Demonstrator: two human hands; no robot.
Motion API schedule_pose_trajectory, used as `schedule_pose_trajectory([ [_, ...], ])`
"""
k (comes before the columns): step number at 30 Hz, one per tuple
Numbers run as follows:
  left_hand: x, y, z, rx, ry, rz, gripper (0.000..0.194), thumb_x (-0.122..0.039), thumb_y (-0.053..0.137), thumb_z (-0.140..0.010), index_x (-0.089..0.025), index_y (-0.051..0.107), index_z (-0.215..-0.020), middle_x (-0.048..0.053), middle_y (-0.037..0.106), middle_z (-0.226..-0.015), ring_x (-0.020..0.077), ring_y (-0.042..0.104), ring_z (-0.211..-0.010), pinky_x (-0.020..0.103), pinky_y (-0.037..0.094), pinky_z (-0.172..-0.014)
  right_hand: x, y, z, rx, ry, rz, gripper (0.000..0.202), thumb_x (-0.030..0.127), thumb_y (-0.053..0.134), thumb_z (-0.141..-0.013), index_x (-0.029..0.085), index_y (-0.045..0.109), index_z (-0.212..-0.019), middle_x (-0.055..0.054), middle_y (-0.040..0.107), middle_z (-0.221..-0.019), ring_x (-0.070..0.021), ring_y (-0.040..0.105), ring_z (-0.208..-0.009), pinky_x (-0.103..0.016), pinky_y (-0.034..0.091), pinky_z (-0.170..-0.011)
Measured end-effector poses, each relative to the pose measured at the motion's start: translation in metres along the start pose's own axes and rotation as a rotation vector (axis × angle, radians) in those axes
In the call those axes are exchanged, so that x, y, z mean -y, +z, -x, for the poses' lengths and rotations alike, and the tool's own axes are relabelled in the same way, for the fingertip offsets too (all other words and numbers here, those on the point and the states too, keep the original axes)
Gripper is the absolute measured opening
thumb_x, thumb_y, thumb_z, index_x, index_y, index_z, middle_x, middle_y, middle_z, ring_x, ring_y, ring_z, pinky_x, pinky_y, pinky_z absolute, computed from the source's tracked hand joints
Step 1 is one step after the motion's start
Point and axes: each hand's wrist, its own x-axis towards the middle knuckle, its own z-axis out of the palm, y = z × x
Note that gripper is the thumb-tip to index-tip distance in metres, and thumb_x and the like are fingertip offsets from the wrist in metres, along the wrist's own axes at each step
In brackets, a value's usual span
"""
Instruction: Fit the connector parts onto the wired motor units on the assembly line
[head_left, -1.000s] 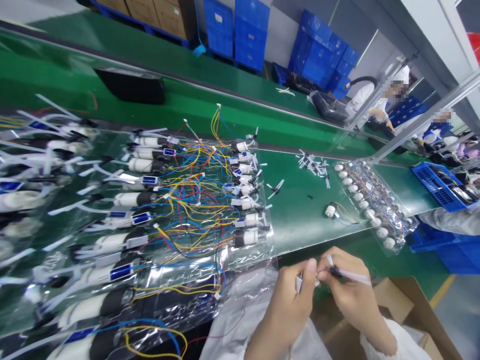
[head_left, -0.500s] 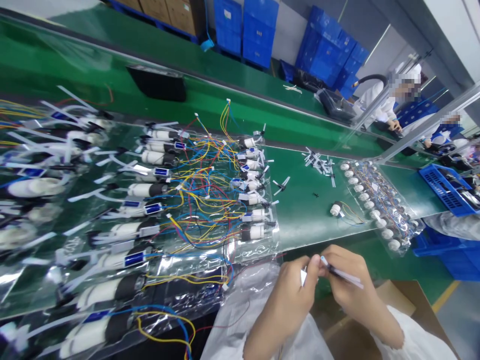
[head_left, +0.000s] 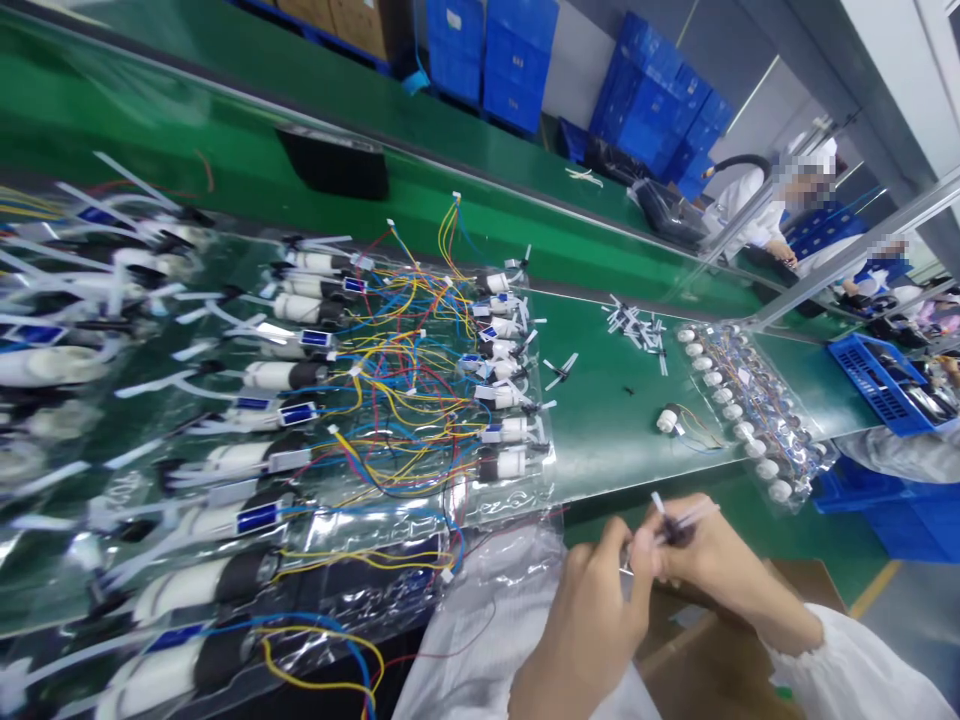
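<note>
My left hand (head_left: 592,610) and my right hand (head_left: 709,550) meet at the bench's near edge, fingertips touching. In the right fingers is a small dark piece with white strips (head_left: 679,525), blurred. The left fingers are pinched together; a small pale bit shows between them, too hidden to name. To the left, white-and-black cylinders (head_left: 281,376) with yellow, blue and red wires lie in rows on clear plastic. A single cylinder with wires (head_left: 667,420) lies beyond my right hand. Similar black pieces with white strips (head_left: 636,325) are piled farther back.
A bundle of wired cylinders in clear plastic (head_left: 724,395) lies at the right, near a blue basket (head_left: 874,385). An open cardboard box (head_left: 697,650) is below my hands. People in white work at the back right; blue crates (head_left: 517,75) stand behind.
Both hands have shifted slightly right and down. The right hand has turned, and the piece with white strips has tilted and risen in its fingers. The view has moved a little.
</note>
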Motion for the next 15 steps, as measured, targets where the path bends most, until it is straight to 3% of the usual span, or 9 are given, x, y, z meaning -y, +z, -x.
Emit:
schedule_pose_trajectory([
  [2, -0.004, -0.003, -0.001, -0.027, -0.01, 0.187, 0.038, -0.045, 0.042, -0.108, -0.025, 0.066, -0.086, 0.003, 0.07, -0.072, 0.0217, 0.062, -0.063, 0.03, 0.039, -0.065, -0.005, -0.002, 0.004, -0.033, -0.005, -0.156, 0.036, 0.045, 0.097, -0.067, 0.018, 0.079, -0.083, 0.0, 0.066, -0.068, -0.0102, 0.051, -0.054, -0.021, 0.044, -0.048],
  [4, -0.008, -0.005, -0.003, -0.021, -0.026, 0.294, 0.042, -0.049, 0.043, -0.108, -0.024, 0.065, -0.083, 0.001, 0.068, -0.069, 0.0192, 0.057, -0.06, 0.028, 0.037, -0.061, -0.01, -0.004, 0.008, -0.136, -0.091, -0.22, 0.043, 0.051, 0.096, -0.068, 0.02, 0.081, -0.095, -0.003, 0.071, -0.079, -0.0109, 0.054, -0.057, -0.022, 0.047, -0.049],
  [8, -0.011, -0.007, -0.006, 0.018, -0.041, 0.373, 0.046, -0.057, 0.046, -0.105, -0.023, 0.063, -0.079, 0.001, 0.066, -0.066, 0.0176, 0.055, -0.059, 0.027, 0.035, -0.057, -0.012, -0.009, 0.013, -0.337, -0.205, -0.129, 0.032, 0.051, 0.084, -0.085, 0.021, 0.083, -0.098, -0.006, 0.073, -0.082, -0.0123, 0.058, -0.055, -0.024, 0.051, -0.05],
  [12, -0.011, -0.004, -0.009, 0.089, -0.051, 0.438, 0.05, -0.062, 0.041, -0.105, -0.023, 0.057, -0.079, 0.0, 0.06, -0.066, 0.0166, 0.052, -0.059, 0.027, 0.036, -0.059, -0.008, -0.009, 0.012, -0.373, -0.238, -0.106, 0.024, 0.046, 0.084, -0.086, 0.023, 0.085, -0.094, -0.007, 0.077, -0.094, -0.0127, 0.061, -0.058, -0.026, 0.054, -0.054],
  [15, -0.01, -0.001, -0.01, 0.107, -0.074, 0.49, 0.051, -0.064, 0.038, -0.106, -0.023, 0.053, -0.081, -0.003, 0.053, -0.063, 0.0155, 0.05, -0.059, 0.027, 0.037, -0.061, -0.006, -0.006, 0.009, -0.4, -0.216, -0.15, 0.02, 0.043, 0.085, -0.086, 0.024, 0.085, -0.092, -0.006, 0.078, -0.09, -0.0127, 0.062, -0.061, -0.026, 0.055, -0.06],
])
